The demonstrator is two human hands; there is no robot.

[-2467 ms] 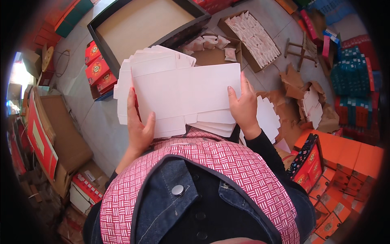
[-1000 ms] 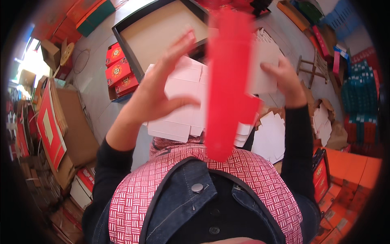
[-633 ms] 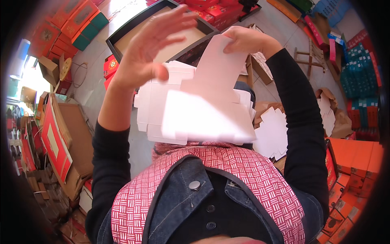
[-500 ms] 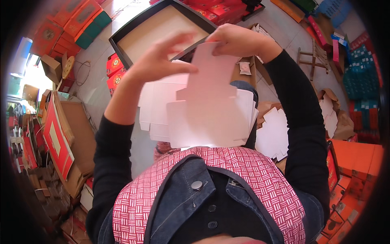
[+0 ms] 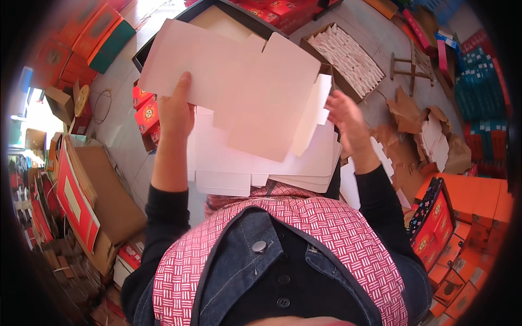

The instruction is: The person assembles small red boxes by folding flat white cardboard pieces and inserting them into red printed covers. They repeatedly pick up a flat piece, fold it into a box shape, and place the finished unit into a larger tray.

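Note:
A flat white cardboard box blank (image 5: 234, 81) with cut tabs is held up, tilted, over my lap. My left hand (image 5: 176, 113) grips its left part, thumb on the upper face and the other fingers hidden beneath. Along its right edge a narrow flap (image 5: 312, 122) is folded at an angle. Right beside this flap is my right hand (image 5: 349, 122), slightly blurred, with fingers stretched and apart; whether the fingertips touch the flap I cannot tell. Under the held piece, several more white box blanks (image 5: 223, 182) lie stacked across my lap.
Beyond the blank stands a large black-rimmed tray (image 5: 217, 6). A carton (image 5: 380, 81) of small white packets is at the far right, near a wooden stool (image 5: 413, 68). Red boxes (image 5: 147, 114) stand at left, orange boxes (image 5: 462, 201) at right. Cardboard sheets (image 5: 109, 201) lean at left.
The blank has been turned and spread out to the left, and its right flap now stands bent. My left hand now grips its left part; my right hand has let go and come down nearer.

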